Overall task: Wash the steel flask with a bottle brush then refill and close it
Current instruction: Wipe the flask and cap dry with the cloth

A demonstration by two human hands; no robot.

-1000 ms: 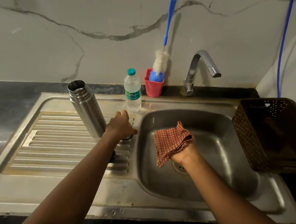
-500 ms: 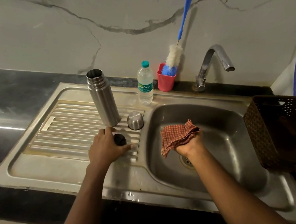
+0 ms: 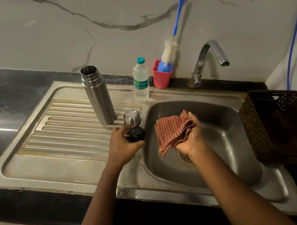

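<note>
While the steel flask (image 3: pixel 98 97) stands upright and uncapped on the ribbed drainboard (image 3: pixel 59 130), a steel cup (image 3: pixel 131 116) sits inverted just beside it. Left hand (image 3: pixel 123 145) grips a black stopper (image 3: pixel 135 134), seemingly clear of the drainboard. Right hand (image 3: pixel 190 135) clutches a checked cloth (image 3: pixel 172 131) over the sink basin (image 3: pixel 222 120). Bottle brush (image 3: pixel 168 54) stands in a pink holder (image 3: pixel 161 77) by the wall.

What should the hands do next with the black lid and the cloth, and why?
Probably bring the black lid in the left hand across to the checked cloth in the right hand and wipe it. Each hand holds its thing, close together by the sink, and the steel flask stands open with no lid on.
</note>
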